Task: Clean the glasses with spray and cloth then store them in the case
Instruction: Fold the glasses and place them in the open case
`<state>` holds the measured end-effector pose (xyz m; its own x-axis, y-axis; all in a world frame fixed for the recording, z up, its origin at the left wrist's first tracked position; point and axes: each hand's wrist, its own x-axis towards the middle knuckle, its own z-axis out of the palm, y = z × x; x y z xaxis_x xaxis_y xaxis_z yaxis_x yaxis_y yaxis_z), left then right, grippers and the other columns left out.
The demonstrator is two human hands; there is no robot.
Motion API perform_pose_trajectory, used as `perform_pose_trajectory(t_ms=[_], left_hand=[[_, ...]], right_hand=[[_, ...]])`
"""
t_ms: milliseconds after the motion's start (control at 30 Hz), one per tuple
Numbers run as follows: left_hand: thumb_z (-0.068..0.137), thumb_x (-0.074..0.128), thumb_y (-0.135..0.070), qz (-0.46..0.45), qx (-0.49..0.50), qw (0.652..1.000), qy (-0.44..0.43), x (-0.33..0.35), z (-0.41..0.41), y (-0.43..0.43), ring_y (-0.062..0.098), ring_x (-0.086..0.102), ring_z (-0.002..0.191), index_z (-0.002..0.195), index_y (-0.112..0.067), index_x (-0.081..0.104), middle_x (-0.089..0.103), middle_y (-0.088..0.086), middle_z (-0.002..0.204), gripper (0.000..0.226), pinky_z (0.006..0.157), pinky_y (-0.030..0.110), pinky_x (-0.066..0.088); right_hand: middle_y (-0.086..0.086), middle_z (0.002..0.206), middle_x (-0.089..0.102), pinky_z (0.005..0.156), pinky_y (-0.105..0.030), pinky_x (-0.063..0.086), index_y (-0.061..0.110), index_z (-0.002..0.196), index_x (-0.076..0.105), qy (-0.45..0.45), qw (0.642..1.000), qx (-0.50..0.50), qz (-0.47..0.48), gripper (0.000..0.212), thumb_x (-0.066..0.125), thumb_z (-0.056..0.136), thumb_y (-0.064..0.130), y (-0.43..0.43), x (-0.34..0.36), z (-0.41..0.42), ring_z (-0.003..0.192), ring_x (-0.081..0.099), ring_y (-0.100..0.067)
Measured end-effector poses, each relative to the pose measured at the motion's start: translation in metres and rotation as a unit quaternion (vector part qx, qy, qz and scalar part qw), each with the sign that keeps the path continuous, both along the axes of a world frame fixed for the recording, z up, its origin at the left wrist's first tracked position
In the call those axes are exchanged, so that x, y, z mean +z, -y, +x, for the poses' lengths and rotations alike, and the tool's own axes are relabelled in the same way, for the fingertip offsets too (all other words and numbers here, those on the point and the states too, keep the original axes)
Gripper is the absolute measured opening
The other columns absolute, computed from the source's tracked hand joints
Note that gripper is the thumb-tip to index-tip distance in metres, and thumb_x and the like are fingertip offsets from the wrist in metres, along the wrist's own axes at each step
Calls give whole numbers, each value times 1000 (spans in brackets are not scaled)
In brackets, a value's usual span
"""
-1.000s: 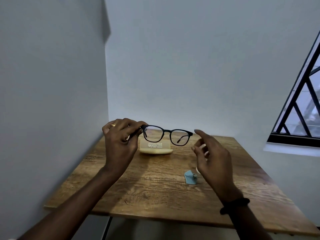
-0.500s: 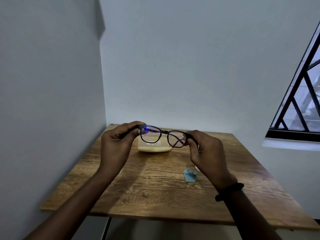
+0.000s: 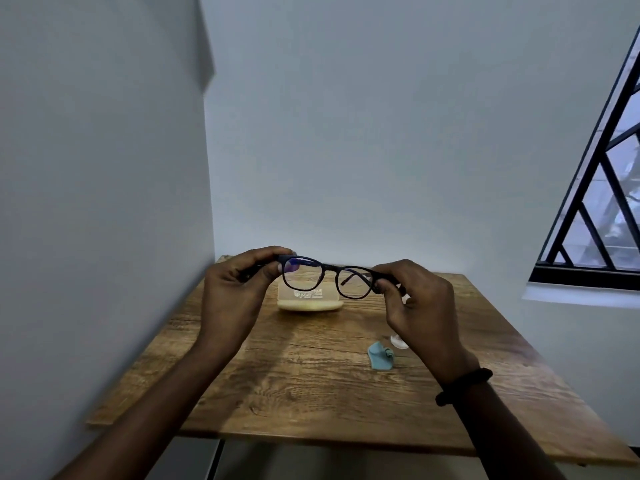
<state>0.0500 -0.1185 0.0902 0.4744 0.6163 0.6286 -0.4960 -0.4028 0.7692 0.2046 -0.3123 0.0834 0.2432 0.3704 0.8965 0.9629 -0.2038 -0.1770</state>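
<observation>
A second ago the right hand (image 3: 419, 306) was loose and off the frame. It has since closed on the glasses (image 3: 330, 268), and both hands now hold them a little nearer the person. The left hand (image 3: 235, 292) pinches the left end of the dark frame between thumb and curled fingers, at the hinge. The right hand pinches the other end the same way. The glasses hang level in the air above the far half of the wooden bench (image 3: 311, 393), lenses facing away from the person and touching nothing but the fingers.

Just beyond and below them a pale yellow case (image 3: 311, 304) lies on the bench near the back wall, with some print on its upper face that is too small to read. A crumpled blue cloth (image 3: 379, 356) sits on the wood to the right of centre, under the right wrist. A small white object (image 3: 398, 341) lies just beside it, mostly hidden by that hand, so I can't say what it is. A dark band (image 3: 464, 386) circles the right wrist. A barred window (image 3: 595, 220) is on the right.
</observation>
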Motion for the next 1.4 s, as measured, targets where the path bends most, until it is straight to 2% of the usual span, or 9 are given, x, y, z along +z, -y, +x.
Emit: perform_pose_trajectory(t_ms=[100,300,433,500,733,967,1133,1267,1400], left_hand=[[87,71,1,31,8,999,-8,-4,0,-2,7,75,94,100,-4,79,81,0,96,16,83,13,54],[86,75,2,84,29,996,-9,-4,3,-4,7,73,94,99,-5,80,79,0,95,16,80,12,52],[85,74,3,96,23,995,-8,-5,6,-3,8,73,95,100,-6,80,79,-1,97,19,81,13,51],[85,73,4,106,19,994,-13,-6,7,-3,8,72,96,99,-7,80,79,-1,98,19,82,15,52],[86,73,4,132,2,991,-23,-8,9,-2,12,72,102,100,-11,81,78,-2,101,23,85,21,55],[94,70,-13,216,87,970,-70,-38,26,-26,2,69,103,118,-20,76,76,-12,106,26,78,24,56],[92,74,-24,111,137,959,-221,-110,54,-65,9,68,115,129,-24,70,74,-3,125,38,99,42,56],[88,77,-36,57,120,953,-273,-121,80,-75,17,61,127,134,-22,67,68,1,135,49,106,33,49],[86,79,-41,25,124,946,-299,-122,104,-80,18,65,119,125,-21,72,72,3,128,44,97,29,50]], right_hand=[[7,81,74,66,-28,57,11,93,76,-36,998,36,23,20,70,83,-6,2,4,2,75,69,-4],[5,77,75,69,-20,56,13,91,76,-155,979,99,83,27,67,85,-11,3,7,3,74,72,-6],[-7,79,76,71,-38,61,9,96,74,-260,938,179,140,25,63,89,-12,0,4,6,75,75,-25],[-14,83,76,71,-38,62,4,97,72,-294,915,217,170,23,60,89,-13,0,5,4,75,75,-28],[-13,79,75,66,-33,61,-4,98,69,-364,856,285,231,16,59,88,-12,-2,3,7,68,74,-29],[-16,81,74,65,-31,61,0,95,70,-373,849,275,254,16,60,88,-11,-7,-5,11,67,75,-27],[-9,80,77,68,-36,63,0,96,70,-397,843,254,258,18,59,90,-13,-22,-21,25,68,75,-26],[-5,81,78,66,-31,63,2,95,69,-413,836,250,260,20,59,90,-13,-38,-33,34,68,75,-21],[-7,80,78,65,-31,63,3,95,69,-422,829,251,266,19,59,90,-12,-55,-42,45,67,76,-22]])
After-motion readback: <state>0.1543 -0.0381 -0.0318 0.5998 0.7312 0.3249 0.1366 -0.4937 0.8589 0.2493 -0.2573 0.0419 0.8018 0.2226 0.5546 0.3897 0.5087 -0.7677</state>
